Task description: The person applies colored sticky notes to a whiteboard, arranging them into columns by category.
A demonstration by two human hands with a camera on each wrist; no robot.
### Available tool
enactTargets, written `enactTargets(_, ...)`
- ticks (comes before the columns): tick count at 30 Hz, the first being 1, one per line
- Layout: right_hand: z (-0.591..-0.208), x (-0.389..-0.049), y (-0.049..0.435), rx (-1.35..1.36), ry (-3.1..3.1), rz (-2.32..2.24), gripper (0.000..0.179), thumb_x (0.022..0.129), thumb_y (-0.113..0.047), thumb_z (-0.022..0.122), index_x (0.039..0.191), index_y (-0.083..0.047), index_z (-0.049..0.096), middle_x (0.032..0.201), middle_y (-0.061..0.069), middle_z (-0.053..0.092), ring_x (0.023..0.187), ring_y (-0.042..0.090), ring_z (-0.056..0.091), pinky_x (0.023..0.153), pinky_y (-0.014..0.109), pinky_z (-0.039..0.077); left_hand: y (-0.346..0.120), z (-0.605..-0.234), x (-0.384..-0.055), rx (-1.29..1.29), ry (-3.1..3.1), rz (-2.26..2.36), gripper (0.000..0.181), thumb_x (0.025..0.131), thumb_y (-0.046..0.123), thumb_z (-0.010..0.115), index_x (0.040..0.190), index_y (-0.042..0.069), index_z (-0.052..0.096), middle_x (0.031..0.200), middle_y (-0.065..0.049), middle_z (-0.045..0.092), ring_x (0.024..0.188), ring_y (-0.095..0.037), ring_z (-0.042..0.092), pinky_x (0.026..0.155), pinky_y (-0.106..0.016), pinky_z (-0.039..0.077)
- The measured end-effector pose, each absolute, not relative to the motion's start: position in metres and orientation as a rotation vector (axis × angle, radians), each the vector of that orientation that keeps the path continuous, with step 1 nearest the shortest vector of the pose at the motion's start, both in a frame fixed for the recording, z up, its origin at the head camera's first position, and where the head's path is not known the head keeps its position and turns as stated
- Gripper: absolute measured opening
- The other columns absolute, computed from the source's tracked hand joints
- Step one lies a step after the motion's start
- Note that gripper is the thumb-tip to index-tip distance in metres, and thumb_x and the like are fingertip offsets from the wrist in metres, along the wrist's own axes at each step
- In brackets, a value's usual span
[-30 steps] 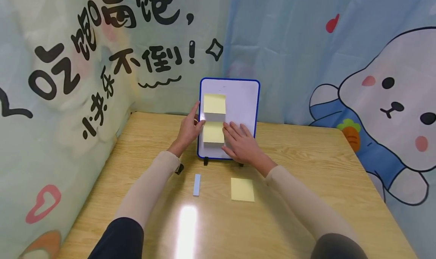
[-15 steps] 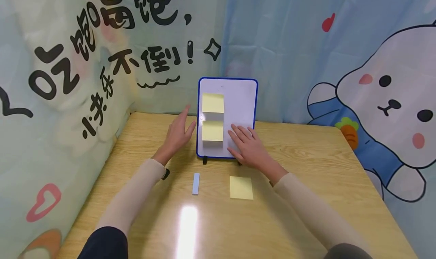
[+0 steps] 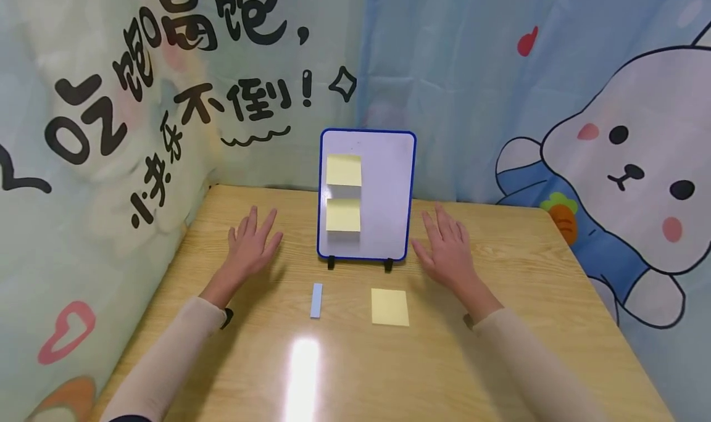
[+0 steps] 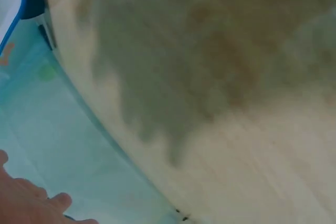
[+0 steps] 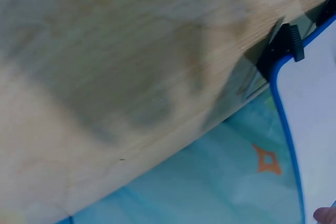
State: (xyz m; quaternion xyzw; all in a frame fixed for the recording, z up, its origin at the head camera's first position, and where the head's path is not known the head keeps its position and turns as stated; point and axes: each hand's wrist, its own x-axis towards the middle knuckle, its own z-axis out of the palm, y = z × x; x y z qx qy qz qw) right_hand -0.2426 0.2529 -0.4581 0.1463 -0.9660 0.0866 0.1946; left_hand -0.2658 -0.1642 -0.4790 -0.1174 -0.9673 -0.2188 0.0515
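A small whiteboard (image 3: 386,194) with a blue frame stands upright at the back of the table on black feet (image 3: 388,265). Two yellow sticky notes, an upper note (image 3: 344,170) and a lower note (image 3: 343,215), are stuck on its left half, their lower edges lifting off the board. My left hand (image 3: 248,249) is to the left of the board, fingers spread, holding nothing. To the board's right is my right hand (image 3: 449,255), its fingers straight and nothing in them. In the right wrist view one fingertip (image 5: 325,215) overlaps the whiteboard (image 5: 310,103).
On the wooden table (image 3: 472,379) in front of the board lie a narrow pale-blue strip (image 3: 316,301) and a yellow sticky-note pad (image 3: 390,307). Printed curtains (image 3: 444,101) rise behind the table and along its left side.
Both hands have left the whiteboard and moved apart, the left hand to the left and the right hand to the right. The two notes stay on the board.
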Motion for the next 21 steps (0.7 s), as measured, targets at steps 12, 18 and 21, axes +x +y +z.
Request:
enactTargets(12,-0.491,-0.224,0.292,0.142,-2.859,0.345,0.068,0.096,-0.051,0.03,0.149,-0.013,0.01,0.155,0.017,-0.003,0.138,0.041,0.011,0.107,0.062,0.007,-0.172,-0.498,-0.247,-0.407,-3.068,-0.535,0.064,0.093,0.062,0.022,0.148,0.035,0.007,0.155,-0.015,-0.012,0.141,-0.04,0.001,0.104,-0.067,-0.005)
enactTargets(18,-0.498,-0.219,0.297,0.133,-2.877,0.319,0.07,0.095,-0.055,0.028,0.15,-0.016,0.009,0.155,0.016,-0.006,0.138,0.043,0.01,0.107,0.062,0.005,-0.171,-0.502,-0.24,-0.4,-3.087,-0.532,0.063,0.093,0.062,0.021,0.148,0.034,0.008,0.155,-0.013,-0.013,0.141,-0.04,-0.001,0.104,-0.067,-0.007)
enactTargets(21,-0.501,-0.216,0.298,0.135,-2.893,0.303,0.07,0.094,-0.056,0.028,0.149,-0.015,0.012,0.155,0.015,-0.008,0.138,0.043,0.009,0.107,0.063,0.004,-0.169,-0.506,-0.237,-0.41,-3.075,-0.519,0.063,0.093,0.062,0.021,0.148,0.033,0.009,0.155,-0.014,-0.011,0.141,-0.04,0.0,0.104,-0.068,-0.006)
